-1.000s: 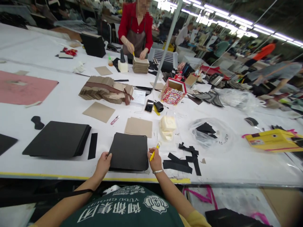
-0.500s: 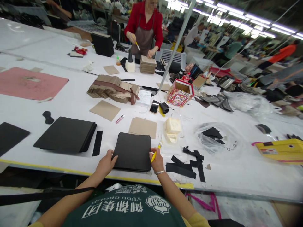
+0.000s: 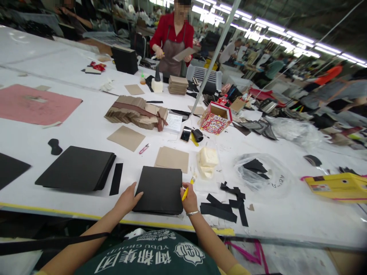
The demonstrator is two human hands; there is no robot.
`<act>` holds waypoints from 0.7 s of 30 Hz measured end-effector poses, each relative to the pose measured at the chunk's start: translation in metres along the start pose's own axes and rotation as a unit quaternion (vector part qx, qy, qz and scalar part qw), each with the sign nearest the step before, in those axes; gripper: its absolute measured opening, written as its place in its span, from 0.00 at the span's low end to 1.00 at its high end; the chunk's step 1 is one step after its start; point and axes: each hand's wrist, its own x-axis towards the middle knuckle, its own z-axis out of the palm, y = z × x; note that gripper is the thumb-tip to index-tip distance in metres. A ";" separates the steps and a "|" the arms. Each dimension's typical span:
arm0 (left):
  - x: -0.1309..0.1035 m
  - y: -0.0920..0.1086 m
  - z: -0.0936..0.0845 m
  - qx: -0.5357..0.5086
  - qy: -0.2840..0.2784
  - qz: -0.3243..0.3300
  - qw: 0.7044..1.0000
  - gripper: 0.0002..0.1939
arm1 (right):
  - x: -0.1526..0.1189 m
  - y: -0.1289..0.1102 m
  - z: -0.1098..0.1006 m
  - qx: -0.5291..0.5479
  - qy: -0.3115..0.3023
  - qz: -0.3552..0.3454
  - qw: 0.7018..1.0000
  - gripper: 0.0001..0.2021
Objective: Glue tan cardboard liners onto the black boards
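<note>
A stack of black square panels [image 3: 160, 187] lies near the table's front edge, its sheets nearly aligned. My left hand [image 3: 129, 198] is at the stack's left edge, thumb and forefinger spread apart, the thumb tip over the edge. At the right edge, my right hand [image 3: 189, 198] has its fingers around a yellow-handled brush [image 3: 187, 189], bristles pointing up and away, while touching the stack's side. Behind the stack lie beige boards [image 3: 172, 158]. A cream-coloured glue container [image 3: 207, 162] stands beyond the brush. Black strips [image 3: 219, 208] are scattered to the right.
Left of me is a larger black panel stack [image 3: 76, 168] beside a black strip [image 3: 116, 179]. Farther back are bundled beige boards [image 3: 129, 110], a phone [image 3: 185, 134], thread snips [image 3: 144, 149], a red patterned box [image 3: 215, 118] and a metal pole [image 3: 213, 61]. A co-worker [image 3: 174, 38] stands opposite.
My left hand's thumb and forefinger have spread wider at the stack's edge. The brush stays in my right hand. The co-worker has lifted a beige board off their pile. The view has shifted slightly.
</note>
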 end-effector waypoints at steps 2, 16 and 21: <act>0.011 0.001 0.003 -0.053 -0.002 -0.025 0.998 0.33 | -0.001 0.001 0.003 -0.010 0.010 0.004 1.000 0.14; 0.042 0.030 0.001 -0.100 0.026 0.002 0.995 0.31 | -0.021 -0.003 0.009 -0.037 0.015 0.020 0.999 0.15; 0.016 0.036 0.003 0.036 0.103 0.262 0.959 0.24 | -0.001 -0.014 -0.027 -0.035 0.013 0.023 0.999 0.17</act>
